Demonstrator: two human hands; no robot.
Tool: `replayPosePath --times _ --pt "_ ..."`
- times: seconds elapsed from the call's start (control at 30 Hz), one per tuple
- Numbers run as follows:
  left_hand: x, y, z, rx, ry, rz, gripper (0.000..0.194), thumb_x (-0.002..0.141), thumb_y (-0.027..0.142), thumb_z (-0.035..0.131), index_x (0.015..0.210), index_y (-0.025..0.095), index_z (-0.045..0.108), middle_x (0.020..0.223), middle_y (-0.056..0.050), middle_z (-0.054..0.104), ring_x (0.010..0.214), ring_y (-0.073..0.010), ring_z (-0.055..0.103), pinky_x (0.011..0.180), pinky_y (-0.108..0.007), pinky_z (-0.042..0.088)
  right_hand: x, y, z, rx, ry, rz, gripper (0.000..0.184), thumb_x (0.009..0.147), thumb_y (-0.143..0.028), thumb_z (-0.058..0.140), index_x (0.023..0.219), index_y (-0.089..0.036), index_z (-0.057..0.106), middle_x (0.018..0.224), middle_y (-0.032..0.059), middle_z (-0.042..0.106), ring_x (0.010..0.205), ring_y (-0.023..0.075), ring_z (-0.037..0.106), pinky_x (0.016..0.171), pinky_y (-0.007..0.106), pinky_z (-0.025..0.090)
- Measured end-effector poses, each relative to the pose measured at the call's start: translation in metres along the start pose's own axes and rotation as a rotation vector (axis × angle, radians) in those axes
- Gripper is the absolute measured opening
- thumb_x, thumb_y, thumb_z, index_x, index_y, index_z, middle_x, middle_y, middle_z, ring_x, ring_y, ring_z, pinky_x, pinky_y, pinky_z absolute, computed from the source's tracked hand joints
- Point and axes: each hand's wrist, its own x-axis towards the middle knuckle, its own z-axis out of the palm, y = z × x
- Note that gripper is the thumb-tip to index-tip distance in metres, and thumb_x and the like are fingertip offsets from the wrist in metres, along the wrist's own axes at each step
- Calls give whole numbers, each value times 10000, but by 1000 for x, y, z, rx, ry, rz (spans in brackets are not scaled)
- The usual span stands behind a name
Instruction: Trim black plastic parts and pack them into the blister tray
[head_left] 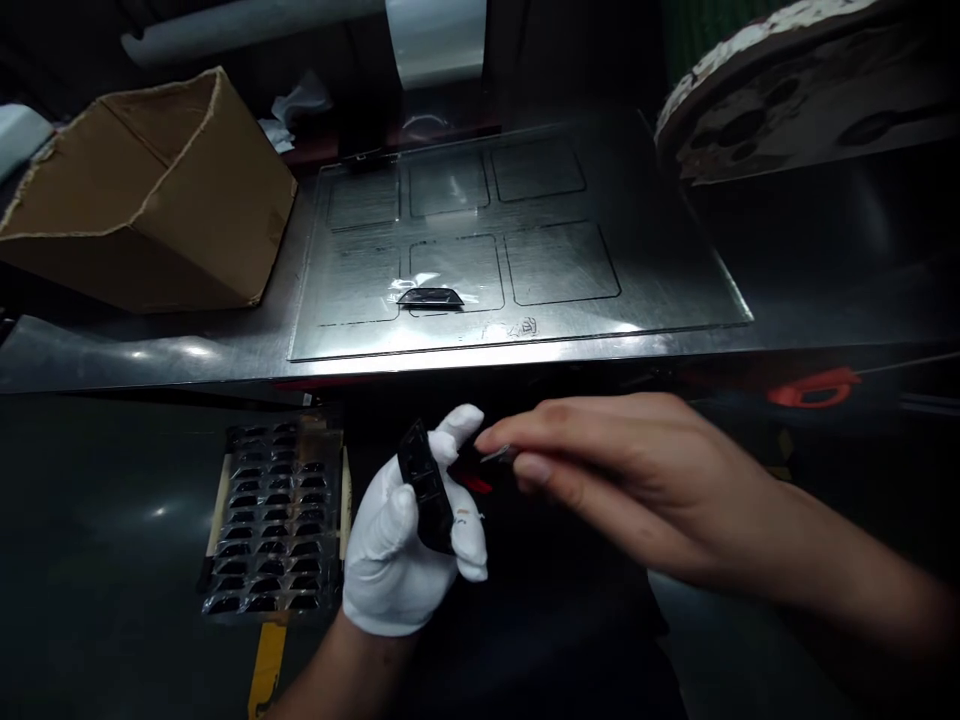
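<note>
– "While the black part (427,483) is gripped in the gloved left hand (409,530), what is held on the other side?"

– "A small, thin piece (498,454) is pinched between the thumb and index finger of the bare right hand (622,475). It is mostly covered by the fingers, so its kind cannot be told. Both hands are held in front of the table (187,350), near each other but apart."

– "And where is the black part kept?"

– "It is held slantwise between the gloved thumb and fingers, with its recessed side exposed."

– "What is seen beside the hands?"

– "To the left, a clear tray (281,520) is filled with rows of dark parts. A yellow strip (268,665) is placed at its lower end. Well to the right, an orange-red handle (814,388) is seen, blurred."

– "And farther off?"

– "On the table a clear sheet (652,270) is laid, marked with dark rounded outlines (562,263). A second black part (431,298) is rested on it, near the front edge. To the left of the sheet, an open cardboard box (202,200) is set; crumpled white paper (302,97) is seen behind. At the upper right, a round object (787,100) with a ragged pale rim is partly cut off."
</note>
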Motion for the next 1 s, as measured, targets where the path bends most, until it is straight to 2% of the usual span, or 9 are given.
replayPosePath --times 0.1,0.23,0.3,0.37,0.43,0.5,0.73,1.0 --pt "2 2 0 14 -12 -4 346 998 421 627 1266 235 744 1433 -94 676 611 -54 694 525 -123 553 2 4 -12 -97 72 33 284 1014 -187 626 1284 -208 708 1065 19 793 874 116 739 771 198 568" --pt "1 5 4 92 12 -8 346 986 412 651 1276 246 740 1437 -115 670 647 -84 707 546 -159 565 8 1 -19 -259 2 -30 343 1029 -197 571 1354 -180 679 1074 72 780 944 186 721 788 292 565" --pt "-1 6 8 144 52 -30 367 953 426 700 1251 217 746 1311 -131 738 639 -108 707 544 -182 568 13 -4 -20 -348 -39 -77 352 1034 -196 548 1359 -154 677 1027 84 775 908 197 704 768 317 550" --pt "-3 7 11 172 83 -70 372 931 434 733 1226 207 748 1060 -106 805 628 -125 706 568 -197 574 19 -10 -19 -430 -74 -100 328 1041 -219 546 1322 -152 702 1009 86 776 880 198 697 769 330 542" --pt "-5 8 13 183 99 -98 349 927 428 744 1199 209 748 838 -67 795 631 -140 710 599 -209 580 24 -15 -18 -483 -111 -104 296 1054 -257 538 1246 -167 744 987 80 779 852 192 697 759 326 537" --pt "-6 9 14 197 118 -116 331 925 416 753 1183 210 745 744 -51 770 633 -147 711 620 -219 579 28 -19 -17 -526 -144 -103 296 1069 -287 517 1171 -186 776 958 72 780 823 185 697 724 316 524" --pt "-5 14 14 303 172 -160 368 921 426 762 1209 199 745 752 -61 768 659 -148 707 650 -230 590 34 -20 -13 -691 -216 -103 313 1074 -277 491 1136 -185 783 891 65 763 813 210 693 687 341 499" --pt "-3 20 7 303 166 -311 413 896 453 774 1192 165 770 715 -88 753 613 -158 701 581 -207 574 37 -16 -13 -806 -295 -72 214 990 -197 599 1090 -184 788 833 69 758 769 235 682 633 339 438"
